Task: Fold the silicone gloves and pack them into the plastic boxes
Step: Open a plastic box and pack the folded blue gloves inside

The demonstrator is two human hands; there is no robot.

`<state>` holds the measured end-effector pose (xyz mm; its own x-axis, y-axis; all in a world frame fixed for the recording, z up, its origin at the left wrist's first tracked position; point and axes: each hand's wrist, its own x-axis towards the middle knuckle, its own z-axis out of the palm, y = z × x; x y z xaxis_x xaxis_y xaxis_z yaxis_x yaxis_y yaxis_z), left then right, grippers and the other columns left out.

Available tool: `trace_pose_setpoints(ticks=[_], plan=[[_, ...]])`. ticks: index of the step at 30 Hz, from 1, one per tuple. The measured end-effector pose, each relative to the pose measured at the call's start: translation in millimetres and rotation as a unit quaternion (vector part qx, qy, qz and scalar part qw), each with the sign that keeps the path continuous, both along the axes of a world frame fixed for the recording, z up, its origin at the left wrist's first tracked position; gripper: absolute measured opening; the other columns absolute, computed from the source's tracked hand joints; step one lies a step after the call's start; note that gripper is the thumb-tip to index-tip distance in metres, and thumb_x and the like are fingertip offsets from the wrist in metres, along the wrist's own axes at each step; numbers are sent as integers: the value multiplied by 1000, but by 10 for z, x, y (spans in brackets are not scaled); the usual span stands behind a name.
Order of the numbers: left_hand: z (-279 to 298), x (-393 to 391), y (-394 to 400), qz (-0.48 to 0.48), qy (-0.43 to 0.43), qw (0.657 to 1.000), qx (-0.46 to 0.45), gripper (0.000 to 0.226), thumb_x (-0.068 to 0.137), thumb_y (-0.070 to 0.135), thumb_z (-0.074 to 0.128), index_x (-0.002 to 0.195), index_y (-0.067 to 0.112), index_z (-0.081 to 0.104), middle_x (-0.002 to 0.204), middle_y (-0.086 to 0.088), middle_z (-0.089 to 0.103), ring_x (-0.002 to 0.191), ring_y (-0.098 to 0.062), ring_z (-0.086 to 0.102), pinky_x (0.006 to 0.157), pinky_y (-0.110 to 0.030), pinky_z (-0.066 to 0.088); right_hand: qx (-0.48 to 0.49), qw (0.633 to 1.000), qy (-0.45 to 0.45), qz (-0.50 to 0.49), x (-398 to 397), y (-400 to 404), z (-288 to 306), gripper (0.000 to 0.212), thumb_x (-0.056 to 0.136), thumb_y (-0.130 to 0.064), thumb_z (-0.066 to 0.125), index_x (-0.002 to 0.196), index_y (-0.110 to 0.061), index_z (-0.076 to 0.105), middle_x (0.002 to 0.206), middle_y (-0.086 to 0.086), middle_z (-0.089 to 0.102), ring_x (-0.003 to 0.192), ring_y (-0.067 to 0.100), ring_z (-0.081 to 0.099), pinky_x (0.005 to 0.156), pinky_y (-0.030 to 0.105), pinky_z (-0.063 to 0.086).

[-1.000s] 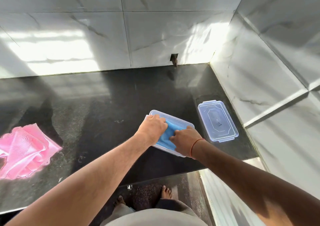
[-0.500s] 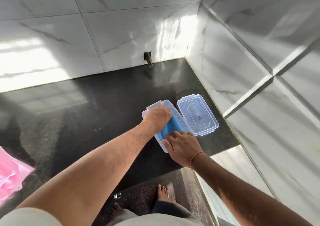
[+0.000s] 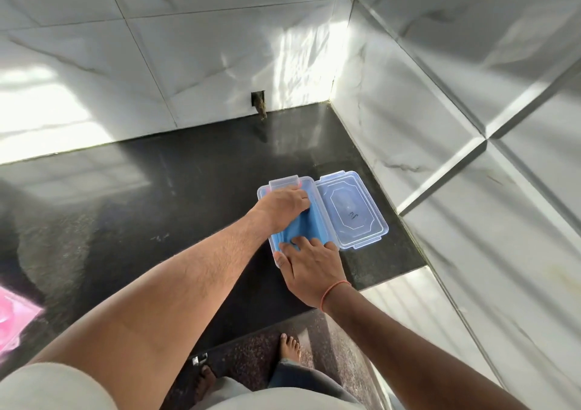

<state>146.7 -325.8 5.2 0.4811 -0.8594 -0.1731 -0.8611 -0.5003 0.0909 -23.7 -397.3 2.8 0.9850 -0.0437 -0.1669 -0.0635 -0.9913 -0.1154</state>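
A clear plastic box (image 3: 284,184) sits on the black counter near the right corner, with a folded blue silicone glove (image 3: 303,227) inside it. My left hand (image 3: 281,207) lies on the glove at the box's far end, fingers bent down into the box. At the near end my right hand (image 3: 311,263) presses on the glove with spread, straight fingers, its thumb against the box's near rim. The clear lid (image 3: 352,210) lies flat on the counter, touching the box's right side. Pink silicone gloves (image 3: 14,318) lie at the far left edge, mostly cut off.
The black counter (image 3: 141,208) ends at a front edge close to my body and meets tiled walls at the back and right. A small wall opening with a stub (image 3: 259,104) sits at the back. My bare feet stand on the speckled floor (image 3: 251,359) below.
The box has turned and now lies right beside the lid. My right hand went from gripping the glove to pressing flat at the near end. The view has swung right, pushing the pink gloves out.
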Motion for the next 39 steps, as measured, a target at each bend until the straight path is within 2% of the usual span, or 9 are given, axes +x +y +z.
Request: trace_pose_setpoints(ticks=[6, 8, 11, 14, 18, 20, 24, 35, 39], plan=[[-60, -1, 101, -7, 18, 999, -26, 46, 103, -1, 60, 144, 16, 69, 150, 3, 65, 150, -23, 50, 124, -40, 45, 1, 1000, 12, 4, -3, -28, 41, 63, 107, -61, 15, 137, -30, 61, 129, -5, 68, 108, 25, 64, 88, 45, 47], [-52, -39, 204, 5, 12, 998, -63, 44, 105, 1, 55, 143, 16, 71, 155, 5, 64, 160, -23, 40, 128, -44, 39, -4, 1000, 8, 5, -2, -21, 67, 58, 107, -59, 18, 135, -28, 59, 127, -5, 68, 108, 26, 63, 86, 44, 48], [9, -111, 438, 23, 4, 989, -146, 43, 101, 2, 60, 140, 15, 74, 155, 1, 65, 158, -25, 45, 127, -47, 39, -11, 1000, -21, -6, 33, 21, 129, 50, 108, -56, 25, 132, -27, 58, 127, -6, 67, 109, 25, 62, 85, 44, 51], [44, -206, 743, 76, -23, 979, -190, 48, 103, 12, 62, 151, 20, 64, 165, 0, 56, 160, -29, 42, 130, -50, 37, -6, 997, -69, -14, 111, 144, 192, 50, 109, -54, 32, 142, -25, 56, 138, -6, 63, 120, 23, 59, 94, 48, 51], [78, -302, 1242, 169, -47, 968, -182, 62, 110, 34, 54, 170, 27, 38, 178, 5, 35, 169, -25, 23, 134, -51, 27, 12, 997, -79, -11, 258, 458, 243, 63, 109, -52, 38, 164, -22, 39, 170, -2, 39, 158, 24, 34, 126, 63, 31], [89, -338, 1571, 207, -55, 962, -170, 68, 112, 41, 49, 174, 26, 25, 182, 5, 24, 171, -23, 12, 136, -52, 21, 18, 997, -77, 4, 338, 693, 244, 67, 110, -52, 38, 169, -22, 28, 178, -3, 23, 166, 22, 18, 129, 67, 19], [56, -449, 2264, 275, -56, 950, -135, 75, 113, 49, 40, 177, 27, 8, 186, 7, 5, 172, -20, -2, 138, -53, 14, 42, 996, -59, 45, 473, 1226, 230, 72, 108, -52, 38, 171, -24, 17, 181, -6, 7, 168, 20, 3, 129, 69, 17], [13, -945, 4239, 422, -54, 902, -75, 81, 112, 49, 46, 177, 27, 4, 186, 5, -3, 172, -24, -6, 138, -54, 11, 62, 981, -12, 182, 611, 2959, 75, 73, 109, -54, 32, 172, -24, 9, 180, -8, 0, 166, 19, 1, 130, 65, 18], [-70, -1139, 4909, 488, -43, 872, -2, 90, 108, 46, 52, 176, 30, -4, 185, 5, -11, 171, -32, -7, 136, -57, 16, 69, 972, 9, 222, 642, 3526, -16, 71, 109, -53, 32, 171, -26, 12, 180, -9, 5, 166, 19, 5, 129, 62, 21]])
